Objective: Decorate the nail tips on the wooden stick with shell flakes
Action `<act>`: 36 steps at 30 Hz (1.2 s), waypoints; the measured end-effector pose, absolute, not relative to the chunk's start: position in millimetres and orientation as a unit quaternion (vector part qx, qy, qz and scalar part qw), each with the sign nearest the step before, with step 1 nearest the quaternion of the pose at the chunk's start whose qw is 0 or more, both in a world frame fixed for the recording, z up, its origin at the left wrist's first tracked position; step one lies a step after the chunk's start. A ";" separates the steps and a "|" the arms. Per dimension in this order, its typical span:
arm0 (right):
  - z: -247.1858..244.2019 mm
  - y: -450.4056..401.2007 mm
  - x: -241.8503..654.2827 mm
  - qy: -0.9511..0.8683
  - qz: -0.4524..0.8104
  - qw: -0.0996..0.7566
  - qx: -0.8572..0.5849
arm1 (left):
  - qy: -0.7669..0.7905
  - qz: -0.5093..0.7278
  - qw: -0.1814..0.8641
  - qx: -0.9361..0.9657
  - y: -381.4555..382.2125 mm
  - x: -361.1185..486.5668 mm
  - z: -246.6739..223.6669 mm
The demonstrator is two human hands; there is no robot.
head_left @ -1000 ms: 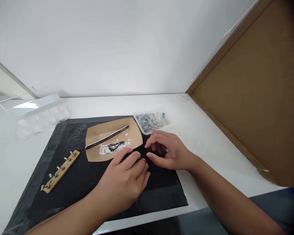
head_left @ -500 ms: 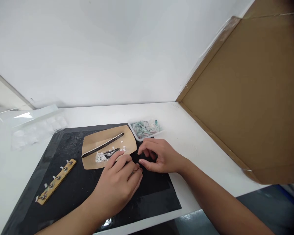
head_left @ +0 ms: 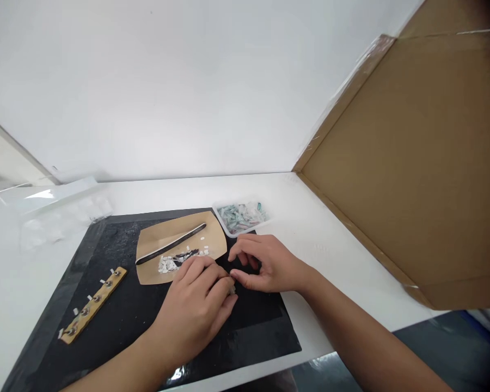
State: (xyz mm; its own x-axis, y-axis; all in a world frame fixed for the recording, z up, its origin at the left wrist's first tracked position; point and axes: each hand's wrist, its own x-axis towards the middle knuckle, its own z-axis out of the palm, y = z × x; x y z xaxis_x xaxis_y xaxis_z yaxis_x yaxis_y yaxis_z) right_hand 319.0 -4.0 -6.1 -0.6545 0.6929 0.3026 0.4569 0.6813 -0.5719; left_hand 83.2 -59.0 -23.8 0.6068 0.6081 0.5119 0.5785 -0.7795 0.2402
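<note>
Over the black mat (head_left: 147, 321), my left hand (head_left: 200, 305) is closed, its fingers curled. A small pale, shiny piece shows at its fingertips, too hidden to name. My right hand (head_left: 265, 264) is close beside it on the right. Its thumb and forefinger are curved and apart, with the thumb tip almost at the left fingers; nothing clear shows between them. Behind the left hand lies a tan cardboard tray (head_left: 155, 237). In it are a dark strip with a pale edge (head_left: 171, 243) and many small white and black flakes (head_left: 169, 264), partly covered by the left fingers.
A white tub (head_left: 231, 233) of small greenish and clear pieces stands behind the right hand. On the mat's left lies a yellowish bar (head_left: 96, 306) with several metal posts and white tabs. Clear plastic packaging (head_left: 61, 218) is at the back left. A cardboard panel (head_left: 412, 163) rises at right.
The left fingers have shifted slightly and curled in more, and the pale piece at their tips shows more. My right hand has hardly moved.
</note>
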 end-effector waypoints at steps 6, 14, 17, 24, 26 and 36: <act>-4.2 -5.5 319.2 -0.878 0.231 0.248 -0.336 | 0.342 0.296 0.036 0.891 -58.4 81.1 -27.4; -5.6 -1.7 318.5 -0.886 0.212 0.249 -0.328 | 0.357 0.305 0.041 0.882 -58.6 81.6 -28.8; -7.0 0.0 319.1 -0.888 0.213 0.255 -0.318 | 0.360 0.312 0.046 0.878 -58.7 81.8 -28.5; -8.9 -0.1 322.7 -0.885 0.224 0.240 -0.331 | 0.365 0.320 0.049 0.873 -59.5 82.8 -26.9; -7.8 -0.6 322.3 -0.883 0.221 0.239 -0.337 | 0.367 0.322 0.053 0.871 -59.5 83.0 -27.1; -2.7 -2.1 318.1 -0.890 0.185 0.229 -0.348 | 0.369 0.328 0.071 0.867 -59.8 82.0 -28.7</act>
State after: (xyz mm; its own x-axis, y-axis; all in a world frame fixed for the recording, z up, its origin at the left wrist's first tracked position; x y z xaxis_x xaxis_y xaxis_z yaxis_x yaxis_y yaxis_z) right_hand 318.1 -2.1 -2.7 -0.6536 0.7037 0.2786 0.5339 0.6897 -0.4892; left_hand 82.0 -59.8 -28.7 0.5137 0.6855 0.5160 0.5930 -0.7183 0.3639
